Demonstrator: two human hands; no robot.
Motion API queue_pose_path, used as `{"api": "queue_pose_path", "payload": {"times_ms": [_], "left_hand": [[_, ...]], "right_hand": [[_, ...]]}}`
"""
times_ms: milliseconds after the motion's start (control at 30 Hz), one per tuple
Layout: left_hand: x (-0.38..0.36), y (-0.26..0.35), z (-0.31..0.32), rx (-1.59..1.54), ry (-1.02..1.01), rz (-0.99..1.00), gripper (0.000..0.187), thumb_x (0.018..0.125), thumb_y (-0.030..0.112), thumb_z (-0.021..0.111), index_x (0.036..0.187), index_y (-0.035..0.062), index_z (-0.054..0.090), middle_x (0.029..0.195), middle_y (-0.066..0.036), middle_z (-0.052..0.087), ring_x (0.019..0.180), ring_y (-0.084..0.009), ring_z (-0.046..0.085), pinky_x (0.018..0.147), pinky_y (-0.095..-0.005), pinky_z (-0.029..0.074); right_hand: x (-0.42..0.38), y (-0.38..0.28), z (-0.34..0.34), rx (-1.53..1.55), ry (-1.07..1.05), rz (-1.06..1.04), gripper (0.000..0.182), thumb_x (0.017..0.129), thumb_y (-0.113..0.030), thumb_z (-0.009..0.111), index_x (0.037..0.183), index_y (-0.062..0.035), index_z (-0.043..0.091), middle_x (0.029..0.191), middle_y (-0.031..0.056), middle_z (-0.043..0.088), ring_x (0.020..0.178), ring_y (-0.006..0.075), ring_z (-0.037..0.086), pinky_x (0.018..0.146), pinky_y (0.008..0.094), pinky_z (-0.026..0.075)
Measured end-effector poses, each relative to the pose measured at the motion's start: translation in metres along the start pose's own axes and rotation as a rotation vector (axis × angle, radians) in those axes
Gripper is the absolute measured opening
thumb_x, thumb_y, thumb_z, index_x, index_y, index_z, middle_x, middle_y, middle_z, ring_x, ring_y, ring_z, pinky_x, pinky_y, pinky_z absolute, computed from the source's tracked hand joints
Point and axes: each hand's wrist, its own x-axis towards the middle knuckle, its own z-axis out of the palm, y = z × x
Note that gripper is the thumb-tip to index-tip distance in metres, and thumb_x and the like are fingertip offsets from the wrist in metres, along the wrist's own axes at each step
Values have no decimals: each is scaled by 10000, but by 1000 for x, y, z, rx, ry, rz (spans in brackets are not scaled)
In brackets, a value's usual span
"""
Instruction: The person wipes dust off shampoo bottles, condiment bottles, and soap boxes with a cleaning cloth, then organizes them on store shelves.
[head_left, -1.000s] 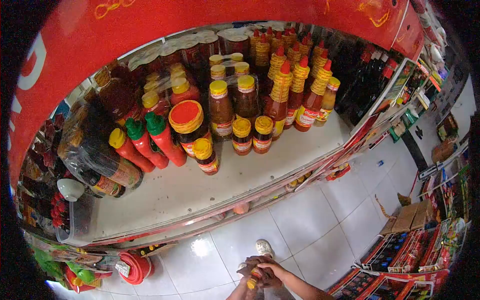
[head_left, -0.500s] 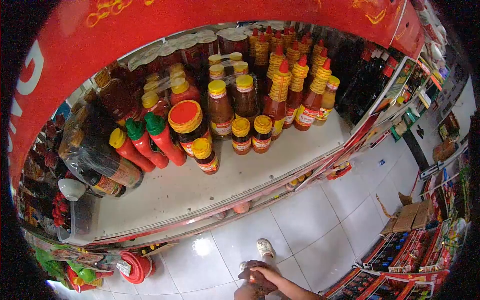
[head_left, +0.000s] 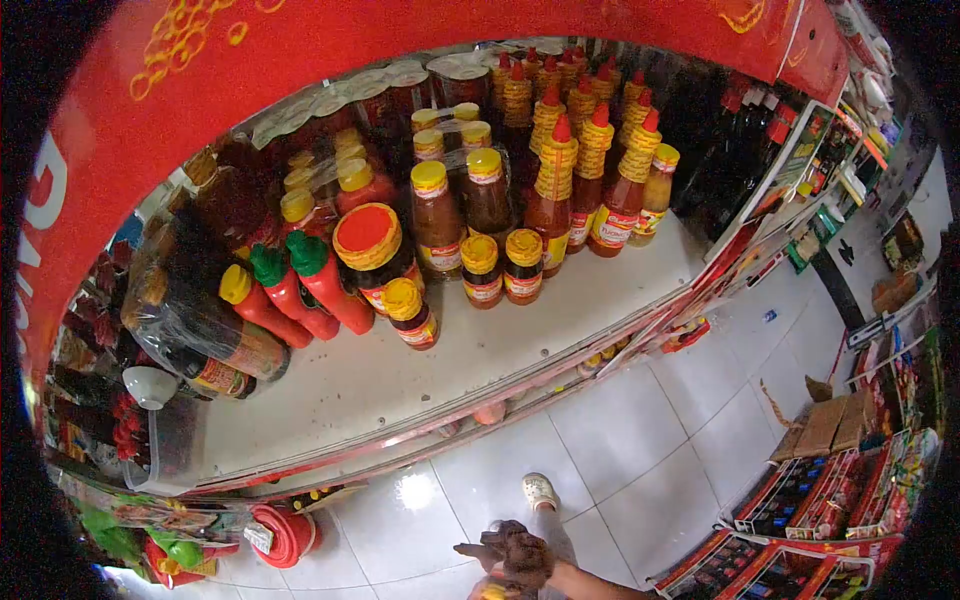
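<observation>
At the bottom edge my right hand (head_left: 552,572) grips a dark brown cloth (head_left: 520,550) bunched over the top of a small sauce bottle (head_left: 492,592) with a yellow cap. Only a sliver of my left hand (head_left: 473,592) shows beside the bottle, holding it from below. Both hands are low over the white tiled floor (head_left: 620,450), well below the white shelf (head_left: 400,380). My shoe (head_left: 539,491) shows just above the cloth.
The shelf carries several sauce bottles: yellow-capped jars (head_left: 503,265), red squeeze bottles with green caps (head_left: 320,285), tall red-tipped bottles (head_left: 556,185) and a shrink-wrapped pack (head_left: 190,320). A red banner (head_left: 150,110) arches above. Cardboard boxes (head_left: 825,425) and product trays stand at the right.
The hands, cloth and bottle have sunk toward the bottom edge, so the bottle is nearly out of sight. The cloth now covers more of the hands. The view has tilted slightly.
</observation>
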Motion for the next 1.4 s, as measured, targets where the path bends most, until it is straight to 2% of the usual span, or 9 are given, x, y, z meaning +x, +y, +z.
{"api": "queue_pose_path", "payload": {"times_ms": [167, 300, 500, 700, 800, 833, 1167, 1333, 1400], "left_hand": [[-11, 21, 5, 262, 131, 162, 447, 756, 406, 528, 954, 21, 419, 619, -102, 533, 514, -250, 493, 470, -350, 406], [-12, 26, 7, 365, 205, 207, 487, 746, 384, 546, 1016, 14, 380, 665, -123, 548, 572, -275, 511, 510, -360, 418], [-26, 34, 9, 478, 313, 252, 571, 731, 352, 574, 1108, 4, 322, 735, -153, 570, 658, -313, 538, 571, -375, 436], [-80, 29, 6, 620, 474, 344, 673, 716, 319, 601, 1200, -5, 263, 805, -184, 592, 745, -350, 565, 631, -390, 453], [-105, 31, 4, 731, 494, 345, 729, 709, 303, 615, 1246, -10, 234, 839, -200, 603, 788, -369, 578, 662, -397, 462], [-98, 30, 1, 786, 454, 283, 928, 714, 379, 608, 1305, 69, -35, 811, -242, 588, 708, -416, 573, 603, -432, 469], [-112, 72, 28, 846, 398, 517, 915, 632, 408, 658, 1303, 59, 145, 714, -233, 592, 640, -403, 577, 570, -447, 470], [-101, 118, 48, 817, 531, 536, 577, 649, 399, 648, 1001, 35, 372, 684, -211, 587, 626, -380, 581, 541, -440, 465], [-97, 146, 63, 851, 553, 547, 552, 650, 392, 648, 976, 28, 391, 690, -211, 588, 622, -377, 581, 539, -440, 465]], "right_hand": [[9, 19, 17, -528, 68, -282, 439, 806, -177, 441, 1228, -61, 404, 742, 15, 420, 681, 120, 412, 642, 264, 373], [-3, 3, 5, 1579, 88, 199, 435, 765, -229, 546, 1140, -27, 455, 1043, 114, 544, 840, 139, 529, 660, 239, 454], [-2, -27, 13, 364, 176, 467, 565, 647, -341, 705, 1094, -75, 485, 1063, 62, 522, 1017, 176, 478, 887, 284, 353], [-49, -71, 22, 803, 33, 402, 771, 681, -174, 681, 1311, -110, 243, 1207, 72, 425, 1111, 194, 402, 953, 286, 302], [-72, -126, 9, 459, 109, 458, 523, 712, -264, 624, 1160, -70, 437, 1054, 89, 533, 953, 190, 515, 865, 310, 395], [-78, -143, 7, 551, 160, 518, 447, 723, -295, 595, 1085, -57, 484, 982, 96, 557, 881, 200, 541, 830, 323, 420], [-24, -34, -20, 1615, 58, 278, 247, 792, -280, 465, 911, -70, 514, 854, 71, 544, 818, 232, 539, 735, 365, 449], [13, -12, -48, 2244, -343, -112, 161, 818, -237, 432, 872, -96, 488, 870, 53, 513, 841, 224, 511, 727, 365, 437], [18, -37, -71, 1817, 160, -152, 183, 845, -255, 404, 888, -101, 493, 922, 57, 512, 870, 220, 507, 750, 366, 435]]}}
